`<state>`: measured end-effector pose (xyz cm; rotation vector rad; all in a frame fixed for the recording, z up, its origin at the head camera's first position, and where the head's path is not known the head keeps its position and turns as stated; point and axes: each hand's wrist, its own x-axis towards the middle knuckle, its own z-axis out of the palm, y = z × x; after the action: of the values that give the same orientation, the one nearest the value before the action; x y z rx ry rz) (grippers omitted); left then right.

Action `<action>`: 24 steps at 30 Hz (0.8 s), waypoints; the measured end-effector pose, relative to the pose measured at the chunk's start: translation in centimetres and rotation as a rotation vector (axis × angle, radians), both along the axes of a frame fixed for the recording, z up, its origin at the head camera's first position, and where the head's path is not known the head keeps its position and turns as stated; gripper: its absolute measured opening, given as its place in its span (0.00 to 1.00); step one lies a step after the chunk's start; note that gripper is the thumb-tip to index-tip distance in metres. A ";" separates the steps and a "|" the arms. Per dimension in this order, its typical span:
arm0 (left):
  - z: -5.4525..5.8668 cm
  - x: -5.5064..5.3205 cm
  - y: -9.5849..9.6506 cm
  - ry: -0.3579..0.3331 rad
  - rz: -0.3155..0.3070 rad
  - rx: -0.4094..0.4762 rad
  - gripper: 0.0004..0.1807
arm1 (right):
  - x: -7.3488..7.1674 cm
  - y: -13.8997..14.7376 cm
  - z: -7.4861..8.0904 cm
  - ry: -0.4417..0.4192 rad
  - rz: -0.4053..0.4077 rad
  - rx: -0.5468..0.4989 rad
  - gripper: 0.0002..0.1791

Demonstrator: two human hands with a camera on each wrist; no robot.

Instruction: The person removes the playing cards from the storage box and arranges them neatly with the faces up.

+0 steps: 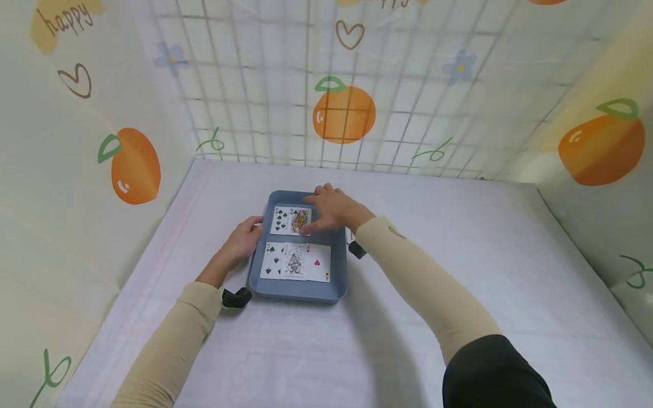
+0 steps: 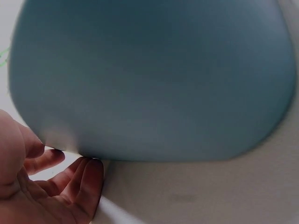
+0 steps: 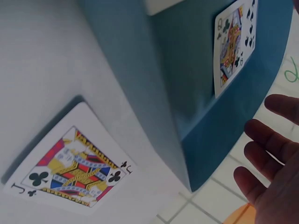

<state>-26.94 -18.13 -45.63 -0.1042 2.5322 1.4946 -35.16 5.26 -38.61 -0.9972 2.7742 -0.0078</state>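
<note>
A blue-grey tray (image 1: 296, 293) holds two rows of face-up playing cards. The far row has a spade card (image 1: 279, 221) and a queen of clubs (image 1: 301, 222); the near row shows a five of spades (image 1: 272, 262), a joker (image 1: 294, 263) and an ace of hearts (image 1: 318, 263). At the tray's left side, my left hand (image 1: 244, 242) holds the rim with bent fingers. My right hand (image 1: 333, 209) spreads over the far right corner, its thumb close by the queen and nothing between the fingers. Outside the right wall lies a jack of clubs (image 3: 77, 165), mostly hidden by my wrist in the head view.
A white cloth covers the table (image 1: 449, 272). Behind it stands a wire grid (image 1: 408, 122) under a sheet printed with oranges. Similar sheets hang on the left (image 1: 76, 238) and right. A black wrist camera (image 1: 236, 298) sits under my left sleeve, near the tray's front corner.
</note>
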 end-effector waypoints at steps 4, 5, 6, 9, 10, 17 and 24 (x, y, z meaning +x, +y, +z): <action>0.0 0.0 0.0 0.002 0.002 -0.005 0.26 | -0.1 -0.4 -0.2 0.005 0.002 -0.007 0.52; 0.0 0.0 0.0 0.001 0.002 -0.003 0.26 | -0.1 -0.5 -0.3 0.007 0.003 -0.007 0.51; -0.1 -0.1 -0.1 0.004 0.003 -0.003 0.26 | -0.1 -0.6 -0.3 0.006 0.003 -0.006 0.51; -0.2 -0.1 -0.1 0.005 0.002 0.000 0.26 | -0.2 -0.9 -0.5 0.004 0.004 -0.001 0.51; -0.2 -0.1 -0.1 0.004 0.003 0.002 0.26 | -0.2 -0.9 -0.5 0.003 0.004 0.002 0.51; -0.2 -0.2 -0.1 0.001 0.011 0.001 0.26 | -0.5 -1.5 -0.7 0.002 0.006 0.011 0.52; 0.0 -0.2 0.0 -0.011 0.015 -0.011 0.26 | -0.4 -2.1 -0.7 0.016 0.027 0.030 0.52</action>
<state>-27.09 -18.16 -45.62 -0.1321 2.5371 1.4816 -35.56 3.20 -39.31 -1.0311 2.7665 0.0452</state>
